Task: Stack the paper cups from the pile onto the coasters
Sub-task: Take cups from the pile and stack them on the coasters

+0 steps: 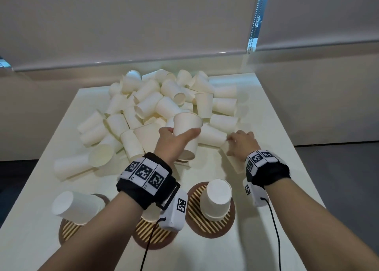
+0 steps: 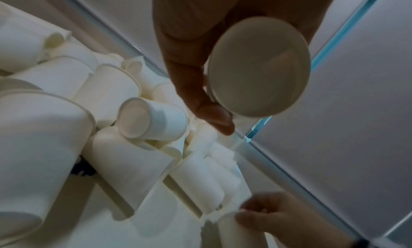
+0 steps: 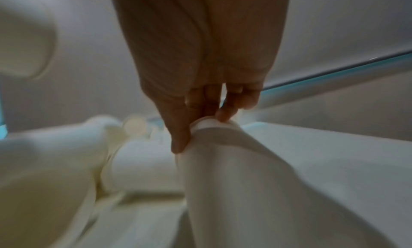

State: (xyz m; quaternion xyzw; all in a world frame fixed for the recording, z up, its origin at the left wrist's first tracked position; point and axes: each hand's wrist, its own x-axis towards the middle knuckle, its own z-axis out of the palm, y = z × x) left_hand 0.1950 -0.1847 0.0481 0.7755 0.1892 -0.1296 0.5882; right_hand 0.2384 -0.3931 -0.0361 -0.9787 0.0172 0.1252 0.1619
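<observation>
The left hand [image 1: 174, 141] holds one paper cup [image 1: 187, 131] around its wall, thumb on the near side and fingers on the far side, base end uppermost and mouth tilted down toward the wrist. The cup is lifted clear above the near edge of the cup pile [image 1: 155, 106].

To the right of that grip, the right hand [image 1: 242, 143] pinches the base rim of a second cup [image 3: 223, 163] lying on its side on the table [image 1: 266, 219]; thumb and fingertips [image 3: 178, 142] close narrowly on the rim. This view is blurred, so the firmness of the pinch cannot be judged.

Nearer the body than both grips stand three slatted coasters. The right coaster [image 1: 196, 213] carries an inverted cup stack [image 1: 217, 199]. The left coaster [image 1: 68, 229] carries a leaning cup stack [image 1: 80, 206]. The middle coaster [image 1: 151, 233] is largely hidden by the left wrist.

Likely faults:
- Excess squeeze on thin paper walls deforms a cup, so it does not nest.
- The rim pinch slips as the cup swings upright.
- A forearm or trailing cable strikes the leaning stack and topples it.
- Lifting from the pile edge drags neighbouring cups off the table.
</observation>
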